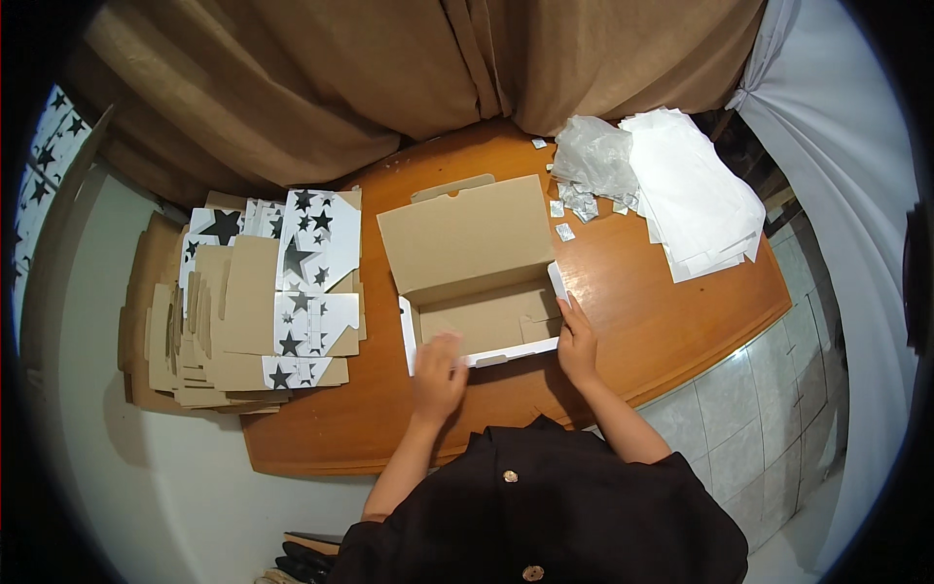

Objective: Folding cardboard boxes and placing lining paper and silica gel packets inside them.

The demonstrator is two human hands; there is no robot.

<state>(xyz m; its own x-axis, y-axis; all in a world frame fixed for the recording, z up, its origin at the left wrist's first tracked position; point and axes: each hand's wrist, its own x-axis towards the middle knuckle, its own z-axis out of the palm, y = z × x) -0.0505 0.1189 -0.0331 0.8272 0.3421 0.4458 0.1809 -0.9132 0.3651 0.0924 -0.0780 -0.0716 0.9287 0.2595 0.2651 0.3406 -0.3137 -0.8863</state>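
Cardboard box (474, 282) open and hollow, left hand (437, 375) and right hand (578, 341) each with a grip on its front wall

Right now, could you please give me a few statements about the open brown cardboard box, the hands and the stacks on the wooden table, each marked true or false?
1. The brown cardboard box stands with its lid open. True.
2. The left hand is at the box's front wall. True.
3. The right hand rests on the pile of white paper sheets. False: it is at the box's front right corner, apart from that pile.
4. The stack of flat star-printed cardboard blanks lies left of the box. True.
5. The box holds crumpled clear plastic. False: that plastic lies on the round wooden table, beyond the box; the box looks empty.
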